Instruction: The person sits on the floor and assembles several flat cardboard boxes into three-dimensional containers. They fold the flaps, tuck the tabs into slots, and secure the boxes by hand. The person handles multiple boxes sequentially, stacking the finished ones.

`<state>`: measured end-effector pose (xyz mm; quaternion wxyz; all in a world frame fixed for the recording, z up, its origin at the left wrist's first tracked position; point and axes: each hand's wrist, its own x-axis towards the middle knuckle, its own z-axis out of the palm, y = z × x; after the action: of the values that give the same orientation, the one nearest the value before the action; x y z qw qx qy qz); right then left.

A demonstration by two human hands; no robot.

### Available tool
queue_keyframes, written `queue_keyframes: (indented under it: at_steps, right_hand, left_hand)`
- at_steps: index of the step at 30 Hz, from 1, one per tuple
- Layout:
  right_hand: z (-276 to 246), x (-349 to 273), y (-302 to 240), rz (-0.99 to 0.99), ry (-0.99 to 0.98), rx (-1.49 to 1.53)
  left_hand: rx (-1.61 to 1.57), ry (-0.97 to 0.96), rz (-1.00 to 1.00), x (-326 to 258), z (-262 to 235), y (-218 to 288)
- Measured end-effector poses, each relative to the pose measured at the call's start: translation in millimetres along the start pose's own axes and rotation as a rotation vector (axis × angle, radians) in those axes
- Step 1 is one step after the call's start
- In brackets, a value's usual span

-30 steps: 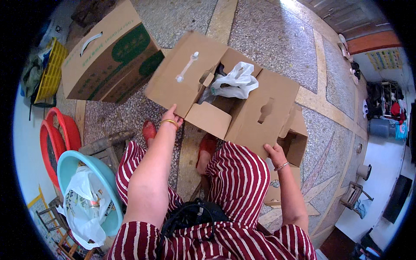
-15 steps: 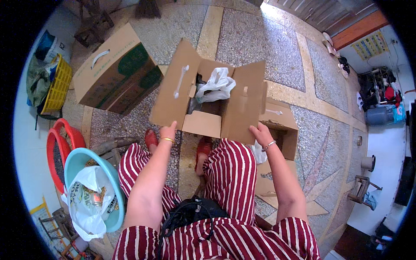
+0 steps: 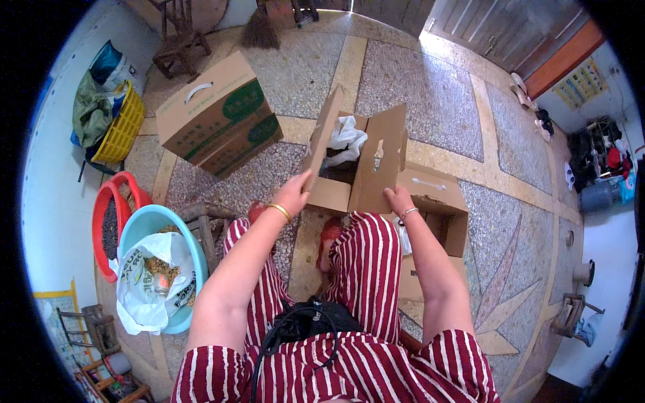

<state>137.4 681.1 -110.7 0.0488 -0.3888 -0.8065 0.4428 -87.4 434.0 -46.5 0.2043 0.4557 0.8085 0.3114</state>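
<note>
A seated person in red-and-white striped clothes works at an open cardboard box [image 3: 354, 168] on the stone floor. The left hand [image 3: 293, 195], a gold bangle at its wrist, pinches the lower edge of the box's left flap [image 3: 321, 131], fingers closed on the cardboard; that flap stands nearly upright, its long axis running up and away from the grip. To the right of that grip, a crumpled white plastic bag [image 3: 347, 138] sits inside the box. Further right, the right hand [image 3: 399, 200] presses against the bottom edge of the right flap [image 3: 380, 160], which also stands up; whether its fingers curl around the edge cannot be told. Beyond the right hand lies 1 more open carton [image 3: 437, 201], just beside the box.
</note>
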Motion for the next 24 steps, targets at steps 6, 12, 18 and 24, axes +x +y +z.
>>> queue_keyframes:
  at_steps: [6, 12, 18, 24]
  right_hand:
    - [1.5, -16.3, -11.2, -0.003, 0.024, 0.037]
    - [-3.1, -25.8, -2.9, 0.156, -0.025, 0.143]
    - [-9.9, -28.7, 16.8, 0.212, 0.018, 0.184]
    - [-28.1, -8.2, -42.6, -0.216, 0.487, -0.437]
  left_hand:
    - [0.254, -0.132, 0.162, 4.9, 32.7, 9.4]
    - [0.36, -0.408, 0.111, 23.2, 65.7, 7.8]
    - [0.451, -0.729, -0.011, 46.9, 68.1, 21.6]
    - [0.409, -0.754, -0.028, 52.5, 48.8, 23.3]
